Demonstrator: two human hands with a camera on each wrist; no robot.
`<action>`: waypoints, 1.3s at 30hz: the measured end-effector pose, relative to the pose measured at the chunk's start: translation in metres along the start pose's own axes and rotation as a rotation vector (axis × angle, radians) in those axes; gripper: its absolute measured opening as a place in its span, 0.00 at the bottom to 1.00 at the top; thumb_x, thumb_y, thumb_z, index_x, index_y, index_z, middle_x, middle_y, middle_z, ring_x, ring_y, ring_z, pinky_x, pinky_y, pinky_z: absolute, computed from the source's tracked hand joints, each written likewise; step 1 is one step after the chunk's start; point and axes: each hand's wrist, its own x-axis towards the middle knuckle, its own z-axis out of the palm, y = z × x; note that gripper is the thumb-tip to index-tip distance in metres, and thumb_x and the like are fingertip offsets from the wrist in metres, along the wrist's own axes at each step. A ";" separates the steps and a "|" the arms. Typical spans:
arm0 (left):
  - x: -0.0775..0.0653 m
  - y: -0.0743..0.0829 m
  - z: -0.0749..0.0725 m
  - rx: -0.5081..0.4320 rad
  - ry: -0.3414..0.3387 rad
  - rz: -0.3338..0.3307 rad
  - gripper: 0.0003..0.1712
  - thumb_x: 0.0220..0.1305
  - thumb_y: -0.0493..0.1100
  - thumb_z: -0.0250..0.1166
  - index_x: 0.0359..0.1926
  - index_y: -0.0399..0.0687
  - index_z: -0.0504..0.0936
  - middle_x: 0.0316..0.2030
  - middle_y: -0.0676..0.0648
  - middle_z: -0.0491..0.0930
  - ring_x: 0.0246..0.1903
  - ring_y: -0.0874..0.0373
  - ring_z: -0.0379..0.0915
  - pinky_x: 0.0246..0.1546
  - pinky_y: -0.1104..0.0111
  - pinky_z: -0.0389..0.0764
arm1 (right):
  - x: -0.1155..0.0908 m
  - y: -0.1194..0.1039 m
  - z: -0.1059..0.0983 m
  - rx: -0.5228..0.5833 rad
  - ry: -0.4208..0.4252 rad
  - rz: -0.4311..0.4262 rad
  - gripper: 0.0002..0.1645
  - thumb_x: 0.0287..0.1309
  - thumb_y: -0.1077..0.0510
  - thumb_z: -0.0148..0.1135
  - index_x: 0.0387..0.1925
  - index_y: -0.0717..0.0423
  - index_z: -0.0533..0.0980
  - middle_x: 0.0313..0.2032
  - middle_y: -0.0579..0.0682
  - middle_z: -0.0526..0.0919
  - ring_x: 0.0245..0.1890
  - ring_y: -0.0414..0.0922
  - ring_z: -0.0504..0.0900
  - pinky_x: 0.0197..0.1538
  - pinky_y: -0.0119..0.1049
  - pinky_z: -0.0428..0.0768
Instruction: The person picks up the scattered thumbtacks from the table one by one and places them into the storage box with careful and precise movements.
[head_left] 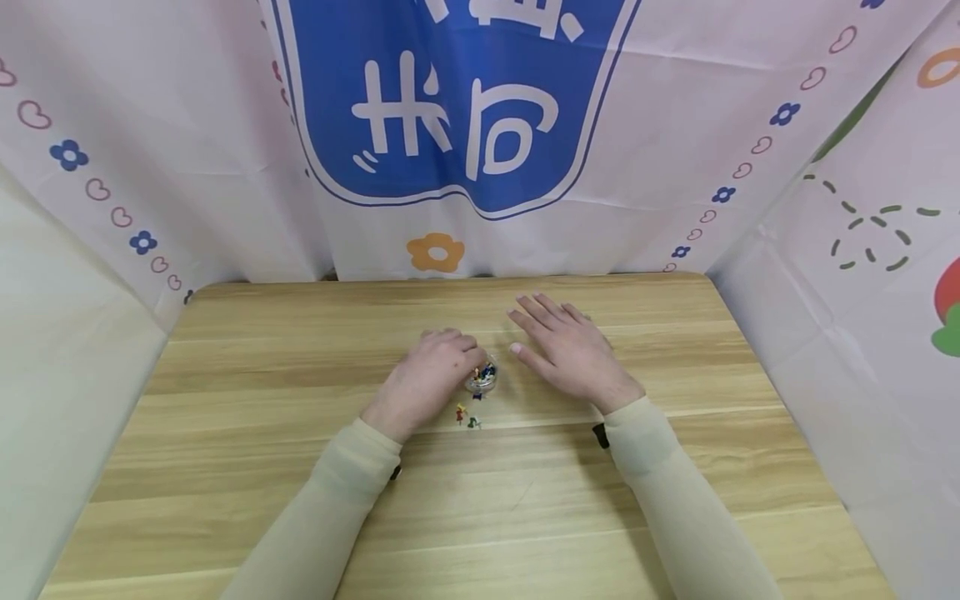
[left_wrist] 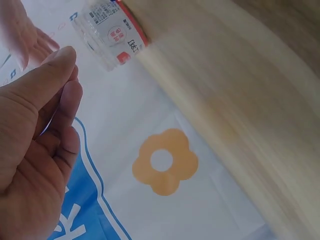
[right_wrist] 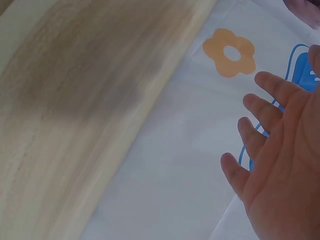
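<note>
A small clear jar point(head_left: 482, 377) with blue, white and orange bits inside stands on the table. In the left wrist view the jar point(left_wrist: 111, 34) shows a printed label and a red band. Curled fingers of my left hand point(head_left: 442, 362) are at the jar's mouth, thumb close to the forefinger; anything between them is hidden. Just in front of the jar lie a red-and-yellow piece point(head_left: 461, 413), a green piece point(head_left: 473, 422) and a dark blue piece point(head_left: 477, 396), too small to identify. To the right, my right hand point(head_left: 573, 354) holds nothing, its fingers spread and fairly straight.
The wooden table point(head_left: 300, 517) runs back to a hanging white cloth point(head_left: 247, 225) with a blue emblem and an orange flower. More white cloth point(head_left: 847, 333) hangs along the right side.
</note>
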 end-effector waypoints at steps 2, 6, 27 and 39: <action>-0.001 0.000 -0.001 -0.003 0.005 -0.002 0.15 0.62 0.35 0.73 0.48 0.55 0.88 0.45 0.55 0.86 0.45 0.58 0.77 0.56 0.58 0.79 | 0.000 0.000 -0.001 0.005 -0.004 0.000 0.45 0.76 0.26 0.25 0.82 0.42 0.57 0.82 0.45 0.48 0.81 0.50 0.45 0.80 0.55 0.47; -0.003 -0.002 -0.004 -0.015 -0.004 -0.003 0.14 0.62 0.36 0.73 0.48 0.55 0.88 0.45 0.56 0.86 0.48 0.58 0.78 0.63 0.56 0.77 | 0.000 0.002 -0.002 0.005 -0.011 0.003 0.45 0.76 0.26 0.25 0.82 0.42 0.57 0.82 0.44 0.46 0.81 0.51 0.46 0.80 0.55 0.48; -0.013 0.007 -0.005 -0.033 -0.163 0.078 0.08 0.51 0.42 0.79 0.24 0.62 0.88 0.22 0.64 0.79 0.24 0.64 0.71 0.29 0.66 0.78 | -0.003 0.012 -0.004 0.013 -0.016 0.027 0.45 0.76 0.26 0.25 0.82 0.43 0.57 0.82 0.46 0.48 0.81 0.51 0.47 0.80 0.54 0.48; -0.014 0.013 0.005 0.059 -0.124 0.082 0.13 0.46 0.43 0.78 0.15 0.59 0.82 0.18 0.62 0.73 0.22 0.64 0.67 0.21 0.68 0.75 | -0.004 0.013 -0.004 0.016 -0.011 0.022 0.44 0.77 0.27 0.26 0.81 0.43 0.58 0.82 0.47 0.51 0.81 0.51 0.47 0.80 0.55 0.50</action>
